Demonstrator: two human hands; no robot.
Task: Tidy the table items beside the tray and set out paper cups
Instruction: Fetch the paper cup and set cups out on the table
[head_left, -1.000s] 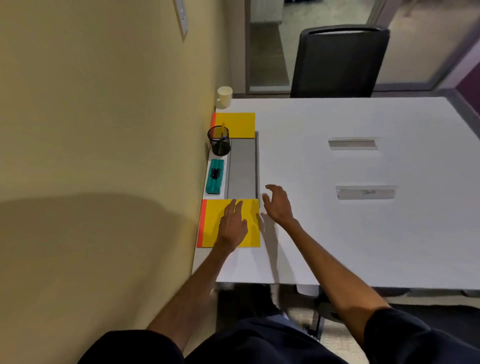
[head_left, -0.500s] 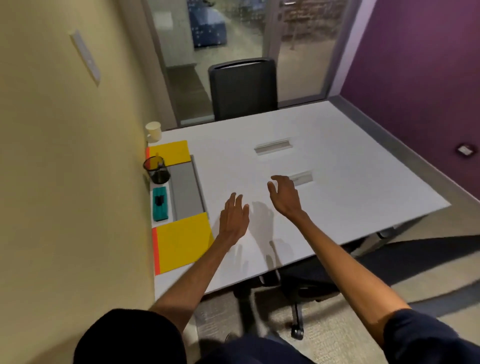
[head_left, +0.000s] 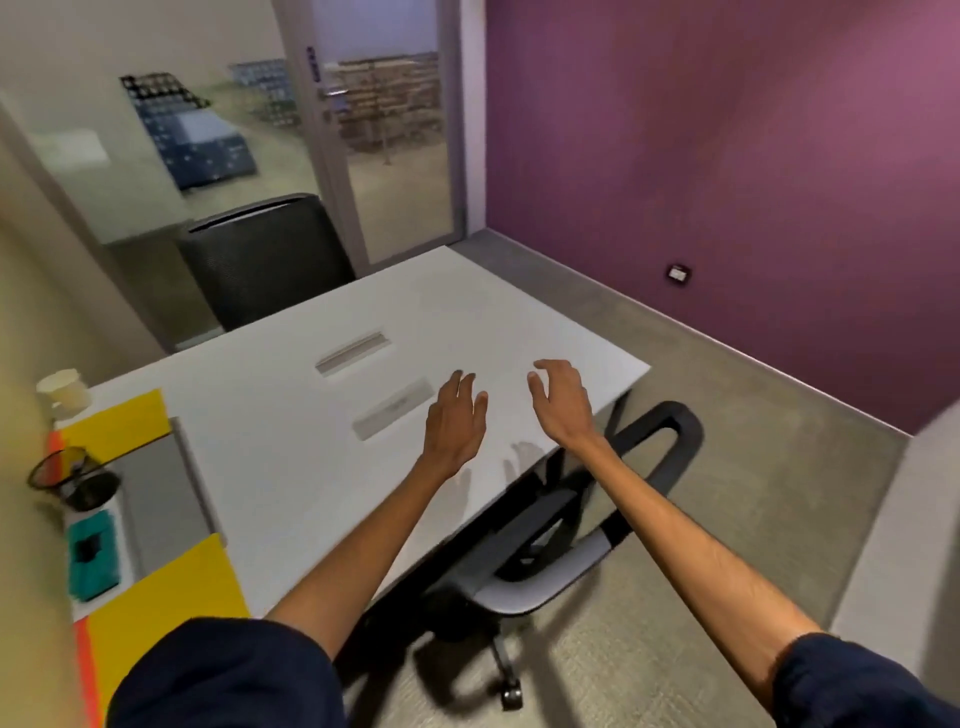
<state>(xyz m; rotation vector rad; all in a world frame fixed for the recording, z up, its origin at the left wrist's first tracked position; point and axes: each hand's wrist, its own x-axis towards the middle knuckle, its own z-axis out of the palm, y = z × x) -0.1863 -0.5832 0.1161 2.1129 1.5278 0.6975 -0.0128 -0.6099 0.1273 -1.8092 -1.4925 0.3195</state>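
White table in a purple-walled room. We see the left hand and right hand hovering over its right edge, fingers loose and grasping nothing, probably freed for the next item. The grey tray, 2 yellow pads and, seemingly, 1 paper cup lie along the far-left wall.

white table bears grey tray, a yellow pad, perhaps a cup.

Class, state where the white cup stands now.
In the head view, the white cup stands at the far-left corner of the table, just behind the far yellow pad.
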